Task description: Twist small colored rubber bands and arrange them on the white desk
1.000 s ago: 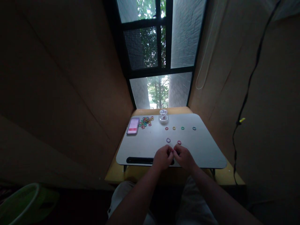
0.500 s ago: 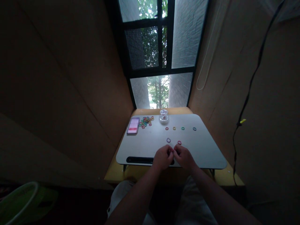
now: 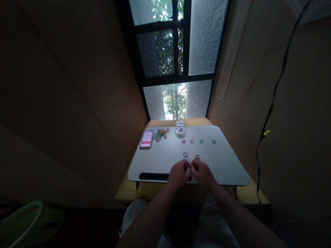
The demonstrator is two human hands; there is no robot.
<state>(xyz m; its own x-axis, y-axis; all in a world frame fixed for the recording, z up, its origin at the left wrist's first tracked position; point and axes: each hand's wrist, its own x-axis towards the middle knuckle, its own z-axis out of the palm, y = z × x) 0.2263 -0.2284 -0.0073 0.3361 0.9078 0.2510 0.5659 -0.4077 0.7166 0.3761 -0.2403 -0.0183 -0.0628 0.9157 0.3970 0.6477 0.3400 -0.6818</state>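
My left hand (image 3: 180,172) and my right hand (image 3: 202,171) meet over the front of a white lap table (image 3: 155,160). Both are closed in a pinch on a small red band, mostly hidden by the fingertips. Just beyond them lie a purple band (image 3: 185,154) and a pinkish-red band (image 3: 197,156). Farther back a spaced row holds a red band (image 3: 183,141), a yellow band (image 3: 191,141), a green band (image 3: 201,141) and a dark band (image 3: 214,141). A pile of mixed coloured bands (image 3: 160,134) sits at the back left.
A clear plastic container (image 3: 180,129) stands at the table's back edge, by the window (image 3: 178,100). A phone (image 3: 146,138) with a blurred screen lies at the left. The black slot (image 3: 153,176) runs along the front edge. A green basket (image 3: 31,220) is at lower left.
Both hands stay together in nearly the same place, with slight finger movement around the small red band. The bands on the table have not moved.
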